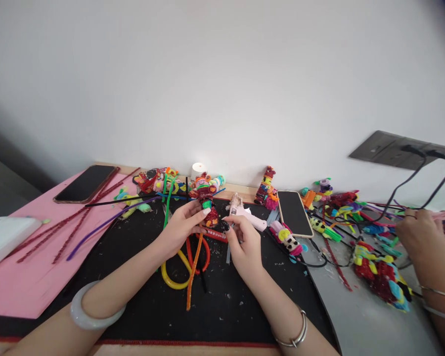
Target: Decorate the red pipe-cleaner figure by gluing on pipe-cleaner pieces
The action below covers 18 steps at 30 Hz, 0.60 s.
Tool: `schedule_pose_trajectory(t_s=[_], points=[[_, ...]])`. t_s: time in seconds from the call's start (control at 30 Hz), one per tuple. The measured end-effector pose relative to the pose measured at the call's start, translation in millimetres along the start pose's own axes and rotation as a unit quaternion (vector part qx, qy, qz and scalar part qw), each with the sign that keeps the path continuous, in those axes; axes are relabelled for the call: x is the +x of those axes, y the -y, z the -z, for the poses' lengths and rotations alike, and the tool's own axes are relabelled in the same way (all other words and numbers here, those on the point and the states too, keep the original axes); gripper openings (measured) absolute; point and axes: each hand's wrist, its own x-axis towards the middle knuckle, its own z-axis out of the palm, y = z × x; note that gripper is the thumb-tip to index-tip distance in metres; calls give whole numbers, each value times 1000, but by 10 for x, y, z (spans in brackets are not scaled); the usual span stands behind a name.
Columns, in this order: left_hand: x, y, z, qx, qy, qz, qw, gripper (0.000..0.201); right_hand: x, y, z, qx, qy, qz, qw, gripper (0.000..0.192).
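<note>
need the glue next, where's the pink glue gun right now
In the head view, the pink plastic glue gun lies on the black mat, just beyond the right hand, left of the black phone.

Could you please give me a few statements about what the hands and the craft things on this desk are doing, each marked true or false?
1. The left hand holds a small red figure with a green part. True.
2. The right hand lies flat on the pink board. False: it is raised at the figure, over the black mat.
3. A glue gun lies behind the hands. True.
4. Both phones lie on the pink board. False: one phone does; the other phone lies right of the mat.
5. A co-worker's hand shows at the right. True.
</note>
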Motion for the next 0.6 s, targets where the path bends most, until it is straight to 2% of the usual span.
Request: schedule_pose_trajectory(t_s=[0.23,0.5,0.6], points=[[-64,44,-77,-21,-26,-25,999,45,-14,12,-15,6,-17,-8,1000,7],[-89,105,-88,-9,-15,-51,999,33,4,-47,-36,24,11,-46,999,6],[-88,119,-90,18,-29,-60,998,33,2,-62,-33,12,17,-48,999,6]])
